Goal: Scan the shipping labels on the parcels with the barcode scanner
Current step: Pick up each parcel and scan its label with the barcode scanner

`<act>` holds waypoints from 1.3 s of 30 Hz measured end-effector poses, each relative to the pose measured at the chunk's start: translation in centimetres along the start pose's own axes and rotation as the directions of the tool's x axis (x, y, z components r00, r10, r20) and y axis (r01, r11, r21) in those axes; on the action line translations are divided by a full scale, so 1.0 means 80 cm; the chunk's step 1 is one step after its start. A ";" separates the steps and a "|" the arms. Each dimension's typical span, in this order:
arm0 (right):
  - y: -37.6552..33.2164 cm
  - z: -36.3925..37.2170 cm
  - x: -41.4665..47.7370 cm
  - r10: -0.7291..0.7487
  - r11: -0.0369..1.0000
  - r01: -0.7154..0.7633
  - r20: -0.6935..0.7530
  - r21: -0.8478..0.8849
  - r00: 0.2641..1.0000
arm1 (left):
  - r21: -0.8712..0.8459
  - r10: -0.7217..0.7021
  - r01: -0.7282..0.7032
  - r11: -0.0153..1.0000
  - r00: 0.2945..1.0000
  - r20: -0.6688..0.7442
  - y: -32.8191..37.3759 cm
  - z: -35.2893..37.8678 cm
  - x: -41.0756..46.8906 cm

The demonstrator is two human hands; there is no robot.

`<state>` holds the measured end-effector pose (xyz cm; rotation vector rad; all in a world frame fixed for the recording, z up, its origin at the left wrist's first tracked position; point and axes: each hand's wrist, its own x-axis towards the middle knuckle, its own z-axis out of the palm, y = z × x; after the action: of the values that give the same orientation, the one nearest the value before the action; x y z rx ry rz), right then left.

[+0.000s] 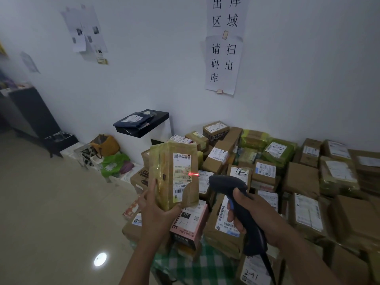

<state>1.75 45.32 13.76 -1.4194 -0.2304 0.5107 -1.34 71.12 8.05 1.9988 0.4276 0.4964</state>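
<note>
Nearest to us, green checked cloth [197,268] at the bottom edge, under the front of the parcel stack. Scanner cable [269,270] runs down off frame.

Right hand [255,214] grips the barcode scanner [226,185] by its handle, fingers wrapped tight around it, thumb on top. The scanner head points left at the held parcel.

Left hand [153,210] holds a tan taped parcel [164,171] upright from below. Thumb pressed on the front lower edge, fingers curled behind the left side. We see the parcel raised above the stack, just left of the scanner head and not touching it.

Shipping label [182,175] sits on the parcel's right front face, turned sideways. Red scan line [193,174] falls across the label's right edge.

Below the held parcel, a pink box [190,221] with its own label lies on the stack.

Behind and to the right, a pile of cardboard and green-wrapped parcels [267,171], most labels facing up, reaching back to the wall.

Further left, bags [107,147] on the floor and a black tray [141,123] on a white stand.

On the far wall, paper signs [224,62] with large Chinese characters.
</note>
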 end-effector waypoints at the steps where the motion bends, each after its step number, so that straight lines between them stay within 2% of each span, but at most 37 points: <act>1: 0.000 -0.001 -0.001 -0.001 1.000 0.001 0.001 -0.004 1.000 | 0.006 0.000 0.000 1.000 1.000 0.001 0.000 0.001 -0.001; 13: 0.000 -0.024 -0.010 0.006 0.999 -0.006 -0.021 -0.045 1.000 | 0.035 -0.037 0.035 0.999 0.997 0.066 0.007 0.024 -0.004; 17: 0.002 -0.044 -0.014 0.009 1.000 -0.012 -0.134 -0.023 0.991 | -0.146 -0.044 0.088 0.985 0.958 0.285 0.024 0.045 -0.009; 20: 0.005 -0.065 -0.018 -0.003 1.000 -0.004 -0.238 -0.030 0.971 | -0.174 -0.117 0.212 0.961 0.890 0.440 0.033 0.076 -0.013; 23: 0.008 -0.082 -0.023 0.001 1.000 -0.008 -0.315 -0.023 0.949 | -0.194 -0.216 0.352 0.916 0.838 0.501 0.032 0.112 -0.016; 25: 0.012 -0.092 -0.023 0.025 1.000 -0.023 -0.361 0.010 0.932 | -0.179 -0.252 0.388 0.904 0.822 0.511 0.034 0.132 -0.017; 28: 0.015 -0.101 -0.019 0.057 0.998 -0.062 -0.390 0.000 0.919 | -0.139 -0.261 0.384 0.913 0.810 0.525 0.041 0.157 -0.016; 33: 0.012 -0.094 0.001 0.091 0.988 -0.129 -0.354 -0.087 0.931 | -0.087 -0.233 0.309 0.947 0.848 0.477 0.042 0.171 -0.013; 39: 0.016 -0.070 0.029 0.077 0.944 -0.190 -0.382 -0.269 0.921 | -0.094 -0.145 0.235 0.967 0.819 0.555 0.026 0.150 -0.012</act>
<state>6.02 41.58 11.32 -1.8103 0.0994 0.3189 4.16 60.78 4.65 1.8153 0.2158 -0.1728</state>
